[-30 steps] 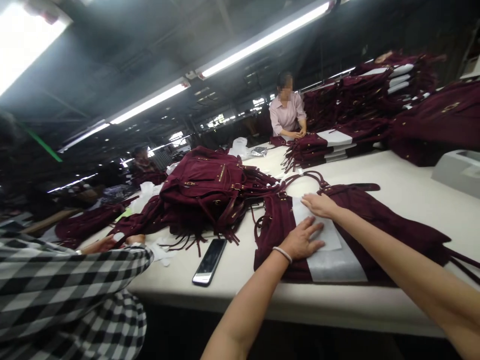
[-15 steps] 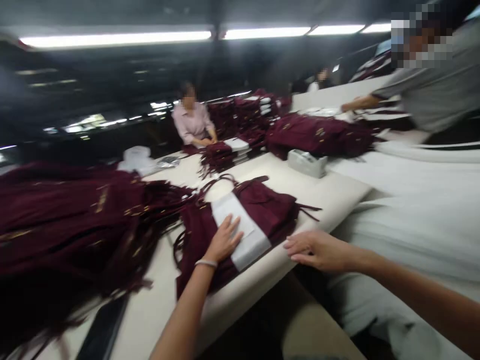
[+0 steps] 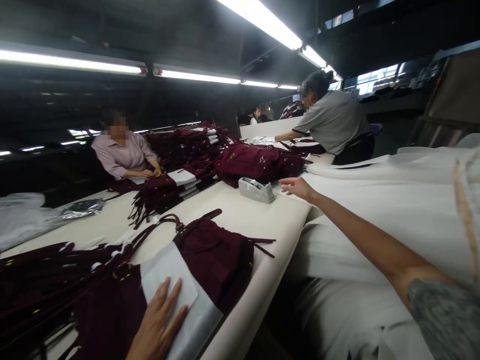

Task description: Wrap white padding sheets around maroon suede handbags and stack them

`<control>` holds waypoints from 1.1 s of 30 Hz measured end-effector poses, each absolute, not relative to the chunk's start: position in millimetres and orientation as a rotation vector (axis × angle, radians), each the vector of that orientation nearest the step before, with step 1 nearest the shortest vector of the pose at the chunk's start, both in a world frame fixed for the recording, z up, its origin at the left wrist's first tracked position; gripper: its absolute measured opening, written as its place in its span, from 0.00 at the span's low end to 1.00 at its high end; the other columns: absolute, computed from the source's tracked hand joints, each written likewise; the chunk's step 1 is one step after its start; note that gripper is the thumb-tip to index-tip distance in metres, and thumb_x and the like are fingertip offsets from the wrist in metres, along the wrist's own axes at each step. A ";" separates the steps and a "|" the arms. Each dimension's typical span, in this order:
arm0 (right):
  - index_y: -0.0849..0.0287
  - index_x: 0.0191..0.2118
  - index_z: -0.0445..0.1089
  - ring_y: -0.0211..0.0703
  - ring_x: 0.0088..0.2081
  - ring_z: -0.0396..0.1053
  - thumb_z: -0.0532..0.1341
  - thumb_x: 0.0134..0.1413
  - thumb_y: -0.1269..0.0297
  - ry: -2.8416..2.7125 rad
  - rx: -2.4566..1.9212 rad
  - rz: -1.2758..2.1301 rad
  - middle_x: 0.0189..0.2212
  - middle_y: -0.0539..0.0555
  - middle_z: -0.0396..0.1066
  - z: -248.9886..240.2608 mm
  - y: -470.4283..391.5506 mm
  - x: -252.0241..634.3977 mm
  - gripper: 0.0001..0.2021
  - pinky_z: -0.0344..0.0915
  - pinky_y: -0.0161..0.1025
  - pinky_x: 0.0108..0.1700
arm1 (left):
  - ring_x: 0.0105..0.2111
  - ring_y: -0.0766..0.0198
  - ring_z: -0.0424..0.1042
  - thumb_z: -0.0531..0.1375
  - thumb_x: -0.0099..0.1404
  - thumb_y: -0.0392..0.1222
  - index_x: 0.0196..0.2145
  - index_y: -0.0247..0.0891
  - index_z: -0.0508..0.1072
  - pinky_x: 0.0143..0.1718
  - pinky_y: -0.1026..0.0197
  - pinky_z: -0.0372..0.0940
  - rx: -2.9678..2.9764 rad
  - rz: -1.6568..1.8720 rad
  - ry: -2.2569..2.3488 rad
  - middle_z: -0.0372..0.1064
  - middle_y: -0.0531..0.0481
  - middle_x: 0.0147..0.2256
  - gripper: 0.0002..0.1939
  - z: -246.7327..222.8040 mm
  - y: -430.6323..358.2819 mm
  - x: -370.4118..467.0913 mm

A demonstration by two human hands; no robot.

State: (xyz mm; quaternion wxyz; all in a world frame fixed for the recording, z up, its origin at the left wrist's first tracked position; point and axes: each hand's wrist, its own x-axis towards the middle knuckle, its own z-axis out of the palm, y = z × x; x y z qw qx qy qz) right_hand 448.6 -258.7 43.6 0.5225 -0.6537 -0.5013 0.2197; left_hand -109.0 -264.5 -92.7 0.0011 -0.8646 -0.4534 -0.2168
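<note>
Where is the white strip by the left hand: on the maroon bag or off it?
On: the white strip lies across the maroon bag, with the left hand spread over it.

Pretty dim place tbh, the ceiling (image 3: 187,25) is nearly black. Most of the light's from a row of tubes (image 3: 71,62) on the left and a brighter strip (image 3: 264,22) angling off to the far right. Bright windows (image 3: 378,82) far right too, a low white partition (image 3: 249,131) far back, and a long pale table (image 3: 225,215) up near.
</note>
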 end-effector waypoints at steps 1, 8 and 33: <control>0.60 0.54 0.71 0.43 0.43 0.73 0.67 0.53 0.64 -1.197 -1.572 0.508 0.50 0.59 0.73 44.3 -228.5 447.7 0.21 0.72 0.39 0.44 | 0.66 0.47 0.50 0.51 0.69 0.56 0.64 0.48 0.59 0.62 0.42 0.55 -2.728 -0.663 -1.440 0.46 0.47 0.68 0.29 -89.9 -267.1 -110.0; 0.67 0.32 0.75 0.48 0.34 0.71 0.69 0.50 0.56 -1.205 -1.861 0.760 0.27 0.60 0.73 46.4 -94.2 469.4 0.15 0.71 0.46 0.39 | 0.65 0.49 0.52 0.52 0.69 0.53 0.65 0.57 0.55 0.60 0.42 0.55 -2.708 -0.635 -1.540 0.45 0.55 0.68 0.28 -76.2 -279.0 -110.5; 0.63 0.24 0.70 0.32 0.26 0.66 0.72 0.48 0.60 -1.178 -1.509 0.770 0.24 0.53 0.73 47.3 -129.9 483.8 0.14 0.65 0.31 0.31 | 0.64 0.50 0.53 0.54 0.68 0.52 0.63 0.55 0.59 0.61 0.44 0.53 -2.715 -0.633 -1.592 0.49 0.54 0.67 0.27 -63.4 -281.5 -104.0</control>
